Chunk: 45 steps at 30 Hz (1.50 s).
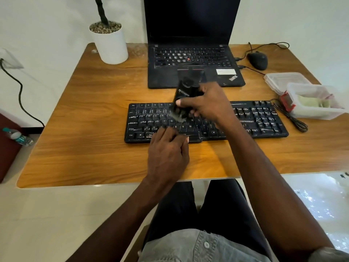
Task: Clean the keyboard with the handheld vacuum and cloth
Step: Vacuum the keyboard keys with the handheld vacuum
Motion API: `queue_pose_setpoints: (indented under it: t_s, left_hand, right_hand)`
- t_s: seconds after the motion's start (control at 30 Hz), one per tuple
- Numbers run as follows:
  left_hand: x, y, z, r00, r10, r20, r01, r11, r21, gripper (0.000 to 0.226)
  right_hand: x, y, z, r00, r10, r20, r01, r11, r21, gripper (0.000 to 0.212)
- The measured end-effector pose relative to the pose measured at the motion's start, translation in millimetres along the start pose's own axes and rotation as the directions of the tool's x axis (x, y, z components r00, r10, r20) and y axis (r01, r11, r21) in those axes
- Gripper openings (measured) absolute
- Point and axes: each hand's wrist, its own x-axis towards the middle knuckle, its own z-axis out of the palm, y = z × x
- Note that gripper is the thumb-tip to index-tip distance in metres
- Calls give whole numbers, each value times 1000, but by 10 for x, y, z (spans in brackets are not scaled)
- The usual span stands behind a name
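Note:
A black keyboard [264, 120] speckled with white dust lies across the middle of the wooden desk [85, 129]. My right hand [207, 104] grips a black handheld vacuum [186, 91], held upright and blurred, with its brush end down on the letter keys left of centre. My left hand [168, 148] rests on the keyboard's front edge around the space bar, fingers loosely bent on the keys. A pale cloth [311, 103] lies inside a clear plastic box at the right.
An open black laptop [192, 59] stands behind the keyboard. A white plant pot [111, 44] is at the back left, a black mouse [257, 60] at the back right. The clear box [321, 112] and its lid [283, 80] sit right of the keyboard, beside a coiled cable [294, 120].

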Motion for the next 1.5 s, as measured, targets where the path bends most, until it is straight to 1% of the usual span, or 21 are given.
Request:
queue_pose_setpoints:
  t_s: [0.07,0.17,0.2,0.3,0.37,0.4,0.53,0.67,0.7,0.8,0.83,0.93,0.97,1.03,1.1,1.13,1.27,1.3,1.37,1.43,1.5]
  left_hand:
    - [-9,-10,-4,1000,-14,7,14,1000,4,19]
    - [-20,-14,-19,999,-46,-28,46,999,1,18]
    - [-25,-13,-25,997,-59,-38,59,998,-1,16]
    - [-29,-7,-28,995,-86,-51,86,996,1,15]
    - [-24,-2,-28,995,-93,-43,93,996,-3,14]
    - [-22,-1,-30,995,-91,-39,91,996,-9,14]
    - [-38,-64,-110,998,-65,-4,65,998,-25,19]
    - [-73,-193,-195,998,-67,-4,67,998,-16,24]
    - [-80,-209,-198,998,-65,-12,65,998,-15,22]
    - [-89,-218,-184,998,-53,-37,53,999,-8,20]
    - [-94,-213,-184,997,-57,-43,57,998,-5,20]
    - [-101,-206,-201,993,-89,-74,90,996,3,21]
    - [-97,-202,-204,992,-94,-83,95,995,7,20]
    - [-105,-199,-205,991,-99,-92,101,995,11,19]
    - [-120,-199,-208,991,-106,-86,107,994,9,19]
    - [-131,-201,-213,990,-114,-80,115,993,7,19]
    - [-133,-206,-235,985,-158,-70,159,987,6,19]
    - [-128,-204,-233,985,-158,-72,159,987,6,19]
    - [-121,-214,-236,985,-160,-70,160,987,-1,18]
    - [-117,-238,-251,984,-170,-61,170,985,-8,18]
    - [-118,-265,-266,984,-172,-52,172,985,-4,20]
  right_hand:
    - [55,-9,55,999,-18,47,17,1000,16,28]
    - [183,-7,66,981,-103,-166,83,989,-123,33]
    - [195,-28,69,978,-129,-163,106,984,-140,36]
    - [161,-102,80,977,-161,140,183,969,-165,33]
    - [145,-145,54,947,-145,287,166,985,-53,21]
    - [158,-157,47,947,-142,289,156,987,-26,19]
    - [267,-170,123,981,-177,76,188,965,-184,37]
    - [179,-171,232,917,-160,365,182,983,-26,30]
    - [187,-178,253,916,-169,365,191,981,-24,27]
    - [302,-220,280,976,-181,119,194,976,-102,32]
    - [320,-232,275,978,-173,114,184,978,-98,33]
    - [253,-268,251,885,-181,430,209,978,-19,20]
    - [219,-282,259,856,-186,482,207,978,10,19]
    - [275,-253,328,908,-191,372,204,979,6,24]
    - [321,-256,377,973,-185,138,192,981,-38,32]
    - [319,-255,389,975,-189,114,194,980,-38,31]
    - [210,-353,392,866,-218,450,247,969,-5,22]
    - [226,-359,417,873,-225,433,254,967,-9,26]
    - [297,-342,500,938,-240,251,262,963,-56,31]
    - [314,-345,569,955,-262,138,272,960,-60,36]
    - [301,-354,598,925,-276,262,304,950,-70,35]
